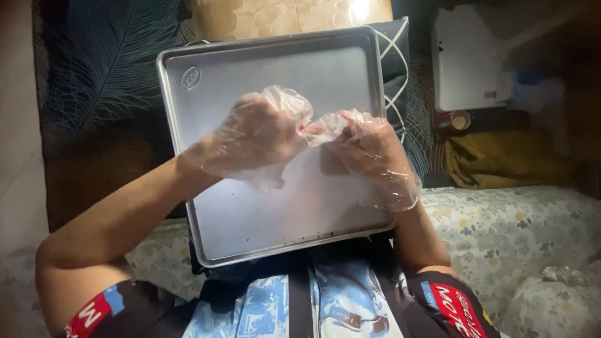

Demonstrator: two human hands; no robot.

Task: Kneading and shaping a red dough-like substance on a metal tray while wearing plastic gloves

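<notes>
Both my hands wear thin clear plastic gloves and meet above a rectangular metal tray point(219, 75) that rests on my lap. My left hand point(253, 134) is curled into a loose fist over the tray's middle. My right hand point(369, 150) is closed beside it, and its fingertips pinch a small reddish piece point(315, 129) between the two hands. What the piece is stays unclear under the crumpled plastic. The tray's surface is bare apart from a few tiny dark specks near its front rim.
I sit on a floral-patterned cushion point(501, 225). A dark leaf-print cloth point(100, 69) lies at the left. A white box point(466, 56), a small red can point(454, 121) and a yellow cloth point(501, 159) sit at the right. A crumpled white wad point(563, 274) lies at the lower right.
</notes>
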